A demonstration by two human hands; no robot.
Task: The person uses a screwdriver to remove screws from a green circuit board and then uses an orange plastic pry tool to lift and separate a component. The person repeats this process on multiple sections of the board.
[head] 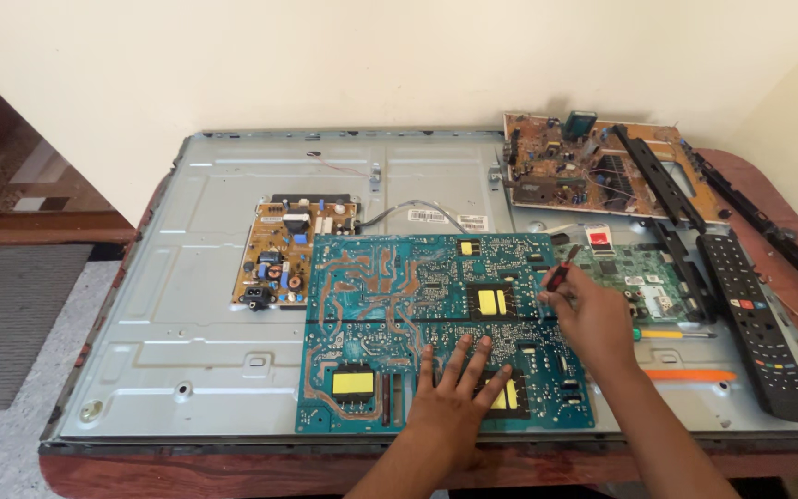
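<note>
A large blue circuit board (399,305) with yellow patches lies solder side up on the grey metal back of a flat screen panel (187,323). My left hand (459,383) rests flat on the board's lower right part, fingers spread. My right hand (593,314) is at the board's right edge and grips a small screwdriver with a red and black handle (561,274), held upright. Just right of that hand sits a green circuit board (639,277).
A tan power board (288,254) is mounted on the panel at left. A brown circuit board (584,166) and black plastic bars (658,180) lie at the back right. A black remote control (755,319), a yellow-handled screwdriver (671,334) and an orange tool (690,374) lie at right.
</note>
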